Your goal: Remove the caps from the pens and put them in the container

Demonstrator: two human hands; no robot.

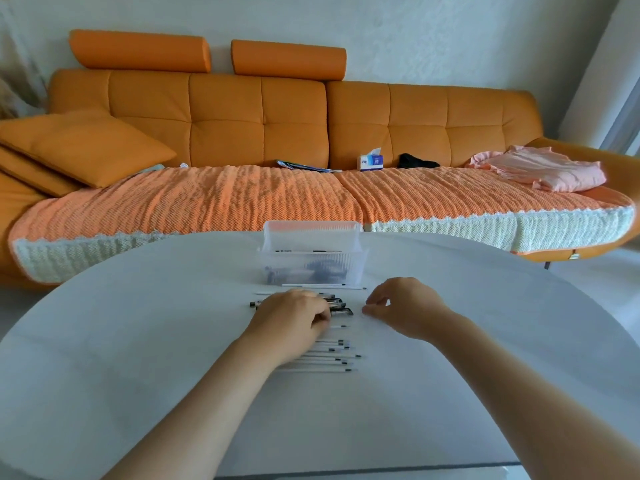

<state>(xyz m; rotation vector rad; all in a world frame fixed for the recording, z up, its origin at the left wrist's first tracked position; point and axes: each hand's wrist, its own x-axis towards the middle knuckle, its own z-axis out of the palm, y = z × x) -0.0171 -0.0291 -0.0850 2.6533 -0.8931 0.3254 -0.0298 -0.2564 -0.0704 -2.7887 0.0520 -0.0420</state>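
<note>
A clear plastic container stands at the far middle of the white table, with dark caps and pens inside. In front of it lies a cluster of capped dark pens. Nearer to me lie several thin white pens side by side. My left hand lies over the dark pens with curled fingers; whether it grips one is hidden. My right hand hovers just right of the pens, thumb and forefinger close together with nothing visible between them.
One long white pen lies right against the container's front. Beyond the table stands an orange sofa with a tissue box, cushions and pink cloth.
</note>
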